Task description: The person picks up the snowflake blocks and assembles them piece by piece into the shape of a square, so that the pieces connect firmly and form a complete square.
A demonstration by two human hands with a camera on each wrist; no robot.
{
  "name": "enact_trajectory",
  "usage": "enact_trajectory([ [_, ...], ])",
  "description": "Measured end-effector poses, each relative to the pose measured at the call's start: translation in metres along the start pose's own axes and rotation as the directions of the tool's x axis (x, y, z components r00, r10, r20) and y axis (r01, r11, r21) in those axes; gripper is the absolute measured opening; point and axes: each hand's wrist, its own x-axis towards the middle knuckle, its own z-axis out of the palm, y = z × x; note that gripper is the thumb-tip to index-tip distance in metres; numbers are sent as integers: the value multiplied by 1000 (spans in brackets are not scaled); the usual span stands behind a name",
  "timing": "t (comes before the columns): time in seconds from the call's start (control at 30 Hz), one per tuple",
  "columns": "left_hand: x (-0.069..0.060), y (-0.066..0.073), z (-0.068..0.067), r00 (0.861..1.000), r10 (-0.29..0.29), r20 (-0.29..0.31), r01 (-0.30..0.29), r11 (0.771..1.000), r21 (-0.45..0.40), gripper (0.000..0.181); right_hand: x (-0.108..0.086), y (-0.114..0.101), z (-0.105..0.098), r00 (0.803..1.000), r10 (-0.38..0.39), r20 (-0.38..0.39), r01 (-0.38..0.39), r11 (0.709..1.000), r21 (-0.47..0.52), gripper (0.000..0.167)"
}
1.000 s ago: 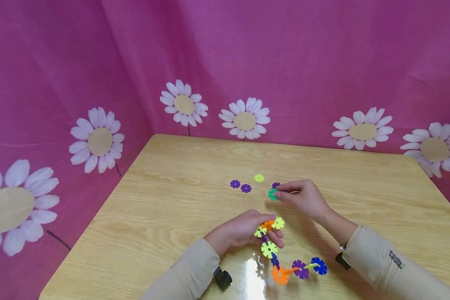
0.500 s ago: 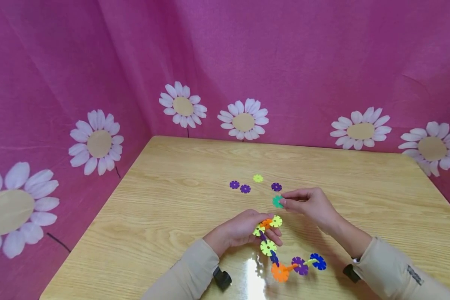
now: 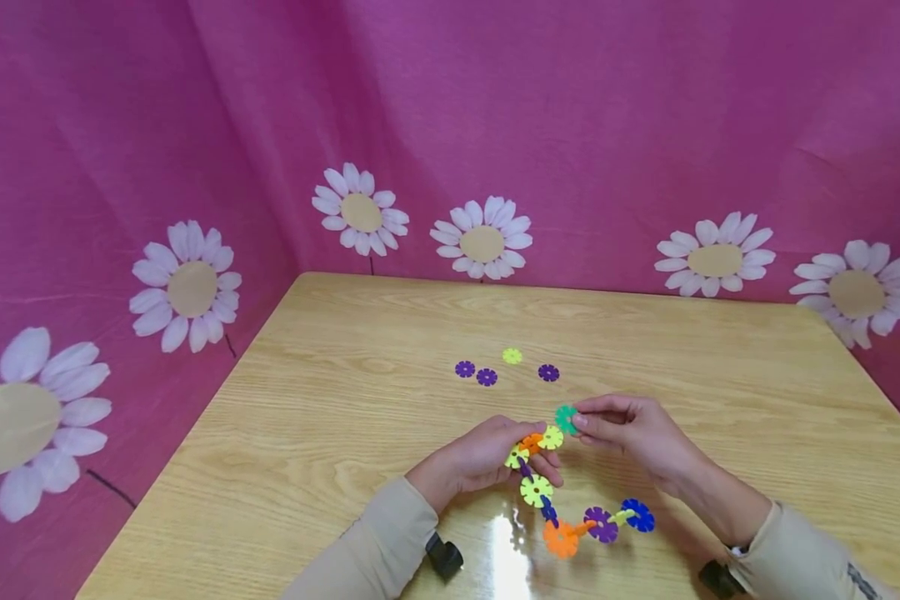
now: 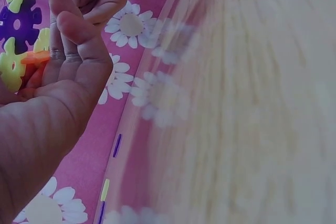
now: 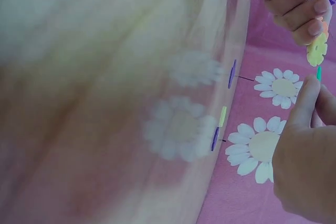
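In the head view my left hand (image 3: 480, 457) pinches one end of a chain of notched plastic discs (image 3: 536, 491) near an orange disc (image 3: 531, 443). A yellow disc (image 3: 551, 437) forms that end, past the thumb. The chain hangs and bends right through an orange disc (image 3: 562, 540) and a purple disc (image 3: 601, 525) to a blue disc (image 3: 637, 515). Between thumb and fingertips my right hand (image 3: 648, 437) pinches a green disc (image 3: 567, 419), close beside the yellow end disc. In the right wrist view the green disc (image 5: 318, 73) is edge-on, just below the yellow disc (image 5: 317, 51).
Farther back on the wooden table (image 3: 360, 367) lie a yellow disc (image 3: 512, 357) and three purple ones, a purple disc (image 3: 548, 372) being rightmost. A pink cloth (image 3: 570, 125) with printed white flowers hangs behind and at the left.
The right hand has brought the green disc back from beside the loose purple disc to the chain's yellow end. The left hand and the chain have barely moved.
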Motion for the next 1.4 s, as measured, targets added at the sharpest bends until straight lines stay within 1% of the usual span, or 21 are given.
enact_trajectory([
  [0.13, -1, 0, 0, 1000, -3, -6, 3, 1000, 4, 51, -4, 2, -1, 1000, 22, 22, -23, 999, 37, 40],
  [0.3, 0, 0, 1, 1000, -3, -6, 3, 1000, 2, 53, -5, 3, 0, 1000, 23, 1, -23, 999, 39, 37],
  [0.37, 0, 0, 1, 1000, -2, -8, 2, 1000, -3, 53, -6, 3, 0, 1000, 14, -11, -13, 1000, 20, 39],
  [0.6, 2, 1, 2, 1000, -6, -6, 6, 1000, -5, 56, -7, 1, 0, 996, -68, -52, 62, 992, -110, 43],
  [0.73, 3, 3, 3, 1000, 1, 14, -1, 1000, 0, 56, -7, 1, 1, 995, -94, -43, 88, 988, -127, 42],
  [0.9, 3, 4, 4, 1000, 7, 24, -7, 1000, -7, 54, -8, 1, 0, 996, -85, -40, 79, 988, -134, 42],
  [1.07, 1, 5, 6, 1000, 9, 13, -9, 1000, 3, 52, -7, 3, 1, 996, -86, -26, 82, 988, -133, 40],
  [1.23, 0, 6, 6, 1000, 9, 1, -9, 999, 40, 55, -6, 5, 3, 994, -113, -2, 111, 984, -138, 37],
  [1.4, 0, 3, 5, 1000, 0, -14, 0, 998, 58, 56, -7, 7, 6, 993, -118, 7, 117, 983, -141, 35],
])
